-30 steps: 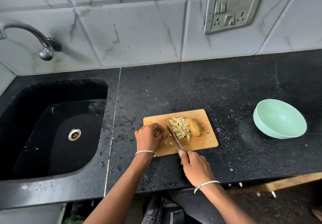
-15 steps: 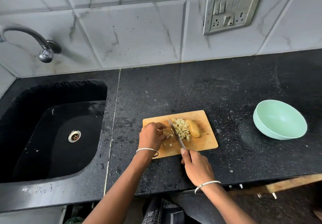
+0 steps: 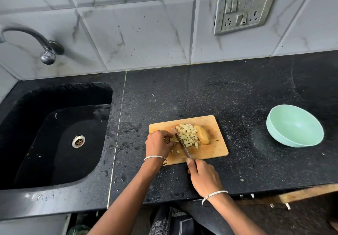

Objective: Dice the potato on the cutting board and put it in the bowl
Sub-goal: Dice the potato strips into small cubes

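Dicing under way; nothing in the bowl yet.
The right hand [image 3: 204,178] grips the knife [image 3: 181,143], blade beside the left hand [image 3: 158,143], which pinches a potato piece [image 3: 172,139]. Just past the blade lie the diced pile [image 3: 188,136] and uncut half [image 3: 202,137] on the cutting board [image 3: 214,150]. The next move is probably more cuts, then a transfer to the bowl [image 3: 294,126], far right.

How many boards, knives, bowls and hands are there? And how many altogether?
Board: 1
Knife: 1
Bowl: 1
Hands: 2, the left hand holding a potato piece, the right hand gripping the knife
Total: 5
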{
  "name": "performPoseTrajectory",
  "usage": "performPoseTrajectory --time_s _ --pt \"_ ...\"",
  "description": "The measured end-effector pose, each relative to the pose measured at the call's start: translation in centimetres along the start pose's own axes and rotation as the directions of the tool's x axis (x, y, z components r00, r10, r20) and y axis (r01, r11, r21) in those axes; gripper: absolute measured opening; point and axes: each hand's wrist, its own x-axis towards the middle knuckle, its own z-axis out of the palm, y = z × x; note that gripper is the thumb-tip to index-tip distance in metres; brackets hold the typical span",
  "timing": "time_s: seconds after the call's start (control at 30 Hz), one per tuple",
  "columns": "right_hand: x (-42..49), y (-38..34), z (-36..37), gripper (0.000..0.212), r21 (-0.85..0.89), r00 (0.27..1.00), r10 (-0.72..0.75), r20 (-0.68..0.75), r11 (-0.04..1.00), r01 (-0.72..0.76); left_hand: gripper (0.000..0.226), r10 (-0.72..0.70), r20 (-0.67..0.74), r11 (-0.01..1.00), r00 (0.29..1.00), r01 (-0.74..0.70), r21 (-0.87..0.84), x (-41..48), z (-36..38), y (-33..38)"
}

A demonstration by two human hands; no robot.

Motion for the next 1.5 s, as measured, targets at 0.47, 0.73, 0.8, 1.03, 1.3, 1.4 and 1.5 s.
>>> performPoseTrajectory --time_s 0.47,0.73,0.8,1.03,1.3,1.4,1.5 --pt "-0.1 -0.3 0.1 0.048 0.013 1.000 -0.005 0.005 1.000 0.005 0.025 -0.019 0.000 0.990 1.000 0.019 -0.142 0.2 -0.5 -0.3" --pt "-0.7 -0.7 0.4 0.042 -0.036 1.000 0.003 0.009 0.999 -0.002 0.024 -0.061 0.022 0.988 0.998 0.064 -0.143 0.4 -0.1 -0.3" --pt "-0.8 -1.2 0.3 0.041 -0.059 1.000 0.015 0.006 0.998 -0.014 0.023 -0.074 0.010 0.986 0.997 0.075 -0.146 0.4 -0.1 -0.3" --pt "0.0 -2.6 0.3 0.043 -0.193 0.999 0.044 0.015 0.980 -0.040 0.023 -0.117 0.025 0.982 0.993 0.119 -0.149 0.6 -0.7 0.3" --pt "-1.5 -0.9 0.1 0.042 -0.284 0.996 -0.026 -0.083 0.959 0.001 0.018 -0.171 -0.009 0.975 0.985 0.168 -0.142 0.3 -0.6 0.8" --pt "-1.6 -0.7 -0.2 0.043 -0.211 0.997 0.009 -0.080 0.977 -0.026 0.018 -0.185 -0.001 0.969 0.983 0.183 -0.164 0.2 -0.5 0.8" --pt "-1.6 -0.9 -0.4 0.043 -0.156 0.997 -0.011 -0.072 0.988 0.000 0.023 -0.171 -0.001 0.966 0.985 0.167 -0.196 0.1 -0.5 0.6"
